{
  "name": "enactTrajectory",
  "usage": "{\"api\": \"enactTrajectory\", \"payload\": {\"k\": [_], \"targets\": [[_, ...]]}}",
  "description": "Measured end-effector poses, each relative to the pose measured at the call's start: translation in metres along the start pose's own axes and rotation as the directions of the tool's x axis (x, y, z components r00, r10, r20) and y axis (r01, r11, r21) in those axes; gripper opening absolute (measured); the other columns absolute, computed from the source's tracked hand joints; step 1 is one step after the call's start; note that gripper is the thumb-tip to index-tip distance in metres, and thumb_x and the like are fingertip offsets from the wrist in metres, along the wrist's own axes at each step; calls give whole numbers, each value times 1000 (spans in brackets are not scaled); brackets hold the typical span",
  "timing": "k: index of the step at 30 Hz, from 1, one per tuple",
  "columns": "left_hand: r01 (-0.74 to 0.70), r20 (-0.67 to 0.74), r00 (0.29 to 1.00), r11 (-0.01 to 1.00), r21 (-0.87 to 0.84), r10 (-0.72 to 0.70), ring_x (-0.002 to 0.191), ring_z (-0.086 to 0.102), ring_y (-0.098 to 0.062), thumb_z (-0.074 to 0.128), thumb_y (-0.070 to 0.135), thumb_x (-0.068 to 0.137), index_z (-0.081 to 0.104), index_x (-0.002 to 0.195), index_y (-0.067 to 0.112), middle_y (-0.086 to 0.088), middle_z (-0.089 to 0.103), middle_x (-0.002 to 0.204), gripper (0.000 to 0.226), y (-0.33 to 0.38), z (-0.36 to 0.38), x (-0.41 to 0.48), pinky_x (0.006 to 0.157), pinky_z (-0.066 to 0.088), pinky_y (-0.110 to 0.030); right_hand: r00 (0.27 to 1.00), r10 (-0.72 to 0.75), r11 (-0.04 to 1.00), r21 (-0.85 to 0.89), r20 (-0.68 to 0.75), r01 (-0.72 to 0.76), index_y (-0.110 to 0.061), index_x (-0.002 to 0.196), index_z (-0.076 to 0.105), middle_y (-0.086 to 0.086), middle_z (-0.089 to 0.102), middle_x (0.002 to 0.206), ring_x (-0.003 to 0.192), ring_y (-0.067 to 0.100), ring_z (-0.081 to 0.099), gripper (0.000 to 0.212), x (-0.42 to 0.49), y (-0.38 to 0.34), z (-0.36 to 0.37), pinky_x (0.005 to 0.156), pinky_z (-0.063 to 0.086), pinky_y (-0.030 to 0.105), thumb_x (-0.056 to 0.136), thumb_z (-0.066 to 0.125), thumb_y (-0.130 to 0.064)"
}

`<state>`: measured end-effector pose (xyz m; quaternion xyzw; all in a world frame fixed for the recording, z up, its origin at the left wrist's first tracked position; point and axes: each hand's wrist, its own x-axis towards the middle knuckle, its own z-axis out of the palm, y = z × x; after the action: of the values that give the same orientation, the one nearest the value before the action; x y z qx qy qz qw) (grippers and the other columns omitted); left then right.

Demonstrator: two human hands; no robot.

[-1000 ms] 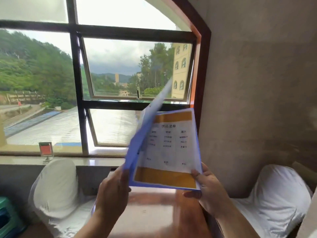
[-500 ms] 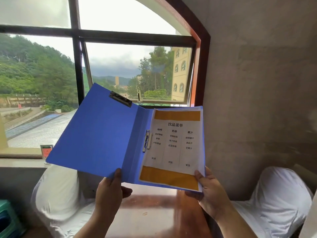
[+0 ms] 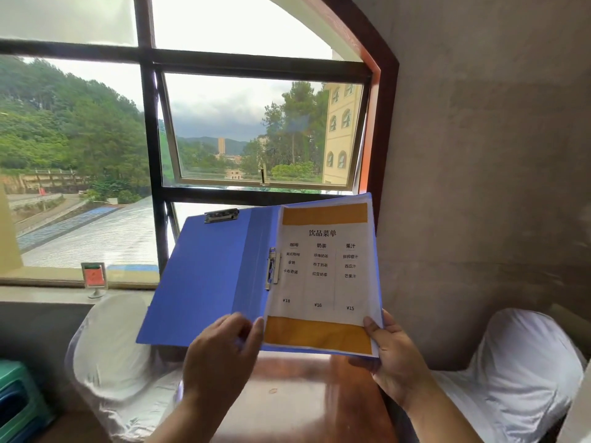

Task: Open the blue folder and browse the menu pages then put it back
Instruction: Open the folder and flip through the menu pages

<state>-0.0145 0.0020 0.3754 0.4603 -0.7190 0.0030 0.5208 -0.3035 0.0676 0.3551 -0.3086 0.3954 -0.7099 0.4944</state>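
The blue folder (image 3: 204, 276) is held open in the air above a brown table, its left cover spread flat with a metal clip at the top edge. A white menu page (image 3: 323, 276) with orange bands at top and bottom and printed columns lies on the right half, under a spine clip. My left hand (image 3: 220, 356) grips the folder's bottom edge near the spine, thumb at the page's lower left corner. My right hand (image 3: 393, 356) holds the lower right corner, thumb on the page.
The glossy brown table (image 3: 287, 401) lies below the folder. Chairs with white covers stand at the left (image 3: 108, 343) and right (image 3: 518, 362). A small red sign holder (image 3: 94, 278) is on the window sill. A green stool (image 3: 16, 407) sits at the far left. A grey wall (image 3: 479, 187) is close on the right.
The folder's left cover swung from half raised to fully open. The folder then dropped lower and shifted right, and my left hand slid right along the bottom edge toward the page's corner.
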Motion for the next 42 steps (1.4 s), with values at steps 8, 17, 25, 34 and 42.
{"api": "enactTrajectory", "payload": {"k": [8,17,25,34,42], "targets": [[-219,463,878,963,158,124,162,1,-18,37,90,77,30,160,37,6,12,176,99,45,28,11,131,2,-46,997,41,997,57,61,-44,-11,139,59,34,60,137,109,55,64,53,-15,15,35,55,66,51,89,70,-26],[-403,117,910,915,29,397,112,70,-27,59,53,91,76,92,26,6,77,116,31,43,28,7,94,56,-48,993,33,986,157,111,-50,-14,137,63,33,65,131,97,50,76,47,-22,15,34,60,67,54,93,69,-30],[279,3,947,820,-500,-321,60,53,-12,57,39,99,57,75,29,10,60,63,26,27,9,19,56,40,-17,991,-81,992,107,107,69,-17,124,74,21,80,111,88,40,79,32,-23,-3,18,54,67,47,98,62,-33],[595,320,697,268,-758,-642,87,68,-51,53,28,107,62,96,12,-37,66,107,21,-6,-8,23,75,63,-56,987,-116,991,73,113,109,-22,126,74,21,79,119,92,39,80,38,-14,-11,5,55,67,47,92,74,-40],[536,-16,750,622,-571,-661,74,58,-39,66,43,83,50,79,18,-10,58,75,29,-7,-18,15,71,47,-45,989,-98,991,106,109,87,-19,126,73,22,78,119,94,44,79,29,-10,-3,2,53,67,46,104,59,-31]]}}
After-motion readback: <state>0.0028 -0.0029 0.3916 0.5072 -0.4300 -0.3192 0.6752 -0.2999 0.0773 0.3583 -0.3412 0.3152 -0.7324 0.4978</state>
